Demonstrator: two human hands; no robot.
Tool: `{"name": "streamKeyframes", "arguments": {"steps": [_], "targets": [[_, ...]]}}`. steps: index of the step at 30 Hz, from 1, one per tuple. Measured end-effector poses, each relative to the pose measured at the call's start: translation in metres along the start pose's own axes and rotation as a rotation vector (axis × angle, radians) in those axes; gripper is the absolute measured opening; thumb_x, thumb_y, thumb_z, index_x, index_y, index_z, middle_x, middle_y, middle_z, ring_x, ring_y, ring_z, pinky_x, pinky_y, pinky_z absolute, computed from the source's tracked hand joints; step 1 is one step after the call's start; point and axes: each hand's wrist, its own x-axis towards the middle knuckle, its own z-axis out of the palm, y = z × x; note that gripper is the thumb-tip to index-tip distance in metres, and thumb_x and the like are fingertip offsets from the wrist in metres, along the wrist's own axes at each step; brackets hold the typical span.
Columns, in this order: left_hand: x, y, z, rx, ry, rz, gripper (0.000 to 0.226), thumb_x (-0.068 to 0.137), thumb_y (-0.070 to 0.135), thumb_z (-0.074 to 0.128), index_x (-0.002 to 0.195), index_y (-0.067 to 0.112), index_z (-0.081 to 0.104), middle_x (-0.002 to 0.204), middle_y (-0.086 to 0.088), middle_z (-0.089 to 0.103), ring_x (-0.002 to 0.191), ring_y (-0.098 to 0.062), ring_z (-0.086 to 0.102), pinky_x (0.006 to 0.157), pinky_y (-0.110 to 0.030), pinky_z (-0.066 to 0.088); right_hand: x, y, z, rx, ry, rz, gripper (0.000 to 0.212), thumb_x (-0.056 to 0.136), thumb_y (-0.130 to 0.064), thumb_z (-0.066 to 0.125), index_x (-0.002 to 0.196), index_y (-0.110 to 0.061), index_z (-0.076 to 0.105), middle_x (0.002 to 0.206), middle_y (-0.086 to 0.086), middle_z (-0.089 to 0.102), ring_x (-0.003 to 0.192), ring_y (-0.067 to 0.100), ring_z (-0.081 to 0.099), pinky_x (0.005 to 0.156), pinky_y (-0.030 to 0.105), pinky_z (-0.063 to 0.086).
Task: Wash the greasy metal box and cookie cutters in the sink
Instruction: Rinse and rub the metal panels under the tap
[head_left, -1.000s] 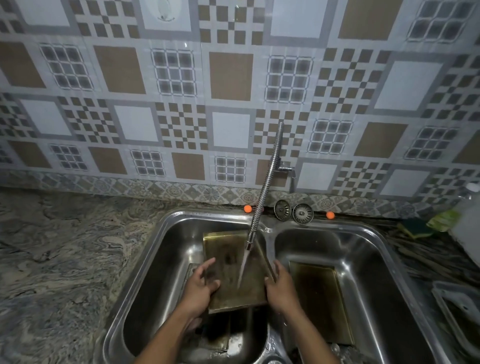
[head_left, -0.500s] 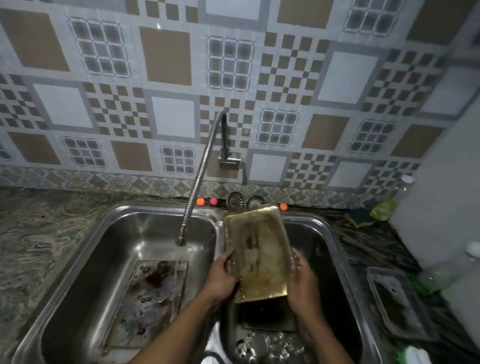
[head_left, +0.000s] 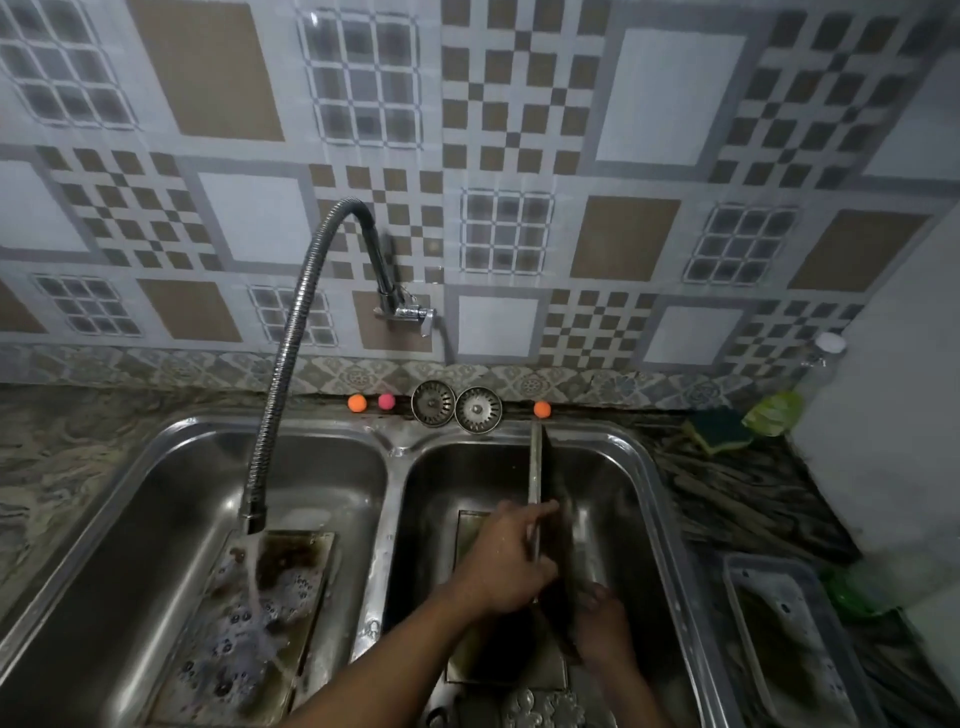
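At 5 o'clock, in right stainless steel sink basin (head_left: 631, 467): greasy rectangular metal box (head_left: 557, 480), upright on edge. Gripped by left hand (head_left: 506, 564), fingers curled over rim, and by right hand (head_left: 605, 631), fingers wrapped round lower edge.

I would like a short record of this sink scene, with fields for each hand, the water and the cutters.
Left hand: grips the metal box, stood on edge over the right basin
Right hand: holds the same box from its far side
Water: the faucet pours onto a dirty tray in the left basin
Cookie cutters: in the right basin, at the near end
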Motion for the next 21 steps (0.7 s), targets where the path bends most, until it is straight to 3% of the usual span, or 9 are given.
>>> {"name": "streamKeyframes", "arguments": {"steps": [2, 5, 7, 10, 12, 15, 17, 21], "targets": [[-0.002, -0.017, 0.007, 0.013, 0.000, 0.020, 0.068, 0.075, 0.015, 0.064, 0.139, 0.034, 0.051, 0.122, 0.007, 0.050, 0.113, -0.005, 0.052, 0.102, -0.013, 0.039, 0.007, 0.007, -0.005, -0.079, 0.058, 0.015, 0.032, 0.088, 0.012, 0.049, 0.109, -0.005, 0.065, 0.108, 0.013, 0.067, 0.096, 0.022, 0.061, 0.067, 0.016, 0.046], [-0.009, -0.048, 0.013, -0.046, 0.035, -0.048, 0.063, 0.077, 0.007, 0.057, 0.132, 0.037, 0.054, 0.127, 0.015, 0.055, 0.118, 0.009, 0.050, 0.104, -0.010, 0.037, 0.022, 0.019, -0.006, -0.191, 0.037, 0.041, 0.031, 0.087, 0.013, 0.048, 0.110, 0.002, 0.066, 0.106, 0.017, 0.068, 0.100, 0.026, 0.064, 0.068, 0.023, 0.044], [-0.015, -0.068, 0.017, -0.058, 0.049, -0.142, 0.059, 0.081, 0.003, 0.061, 0.128, 0.036, 0.053, 0.122, 0.022, 0.056, 0.113, 0.016, 0.053, 0.097, -0.002, 0.036, 0.029, 0.025, -0.004, -0.289, 0.026, 0.068, 0.033, 0.087, 0.010, 0.047, 0.112, -0.002, 0.065, 0.108, 0.015, 0.068, 0.102, 0.028, 0.064, 0.075, 0.023, 0.047], [-0.019, -0.087, 0.020, -0.032, 0.026, -0.262, 0.058, 0.078, 0.003, 0.071, 0.132, 0.020, 0.055, 0.122, 0.011, 0.059, 0.112, -0.001, 0.057, 0.083, 0.006, 0.033, 0.036, 0.033, 0.003, -0.413, 0.023, 0.066, 0.033, 0.086, 0.004, 0.049, 0.110, -0.010, 0.065, 0.107, 0.011, 0.068, 0.102, 0.027, 0.064, 0.085, 0.028, 0.049], [-0.020, -0.097, 0.023, -0.007, -0.016, -0.324, 0.050, 0.079, 0.000, 0.069, 0.124, 0.016, 0.057, 0.109, 0.010, 0.057, 0.103, -0.004, 0.056, 0.071, 0.008, 0.034, 0.040, 0.042, 0.007, -0.498, 0.016, 0.045, 0.032, 0.083, -0.001, 0.052, 0.109, -0.016, 0.065, 0.107, 0.008, 0.067, 0.101, 0.026, 0.063, 0.087, 0.030, 0.050], [-0.018, -0.116, 0.032, 0.019, -0.020, -0.399, 0.033, 0.073, 0.007, 0.069, 0.104, 0.017, 0.064, 0.096, 0.013, 0.067, 0.084, -0.002, 0.067, 0.065, -0.002, 0.046, 0.050, 0.059, 0.012, -0.594, -0.029, 0.024, 0.035, 0.077, -0.011, 0.054, 0.109, -0.021, 0.064, 0.110, 0.004, 0.065, 0.105, 0.025, 0.060, 0.093, 0.036, 0.050], [-0.017, -0.130, 0.039, 0.020, -0.022, -0.434, 0.022, 0.069, 0.009, 0.066, 0.090, 0.016, 0.067, 0.076, 0.004, 0.071, 0.065, -0.001, 0.068, 0.062, -0.023, 0.058, 0.049, 0.062, 0.013, -0.680, -0.021, -0.020, 0.032, 0.073, -0.016, 0.053, 0.101, -0.024, 0.067, 0.101, 0.000, 0.067, 0.099, 0.022, 0.063, 0.087, 0.032, 0.053], [-0.014, -0.138, 0.042, -0.010, 0.001, -0.444, 0.009, 0.069, 0.012, 0.066, 0.077, 0.009, 0.062, 0.065, -0.006, 0.069, 0.055, -0.013, 0.067, 0.051, -0.033, 0.055, 0.036, 0.056, 0.016, -0.746, 0.038, -0.146, 0.020, 0.073, -0.014, 0.055, 0.086, -0.022, 0.068, 0.088, -0.006, 0.065, 0.086, 0.014, 0.062, 0.073, 0.022, 0.048]]}}
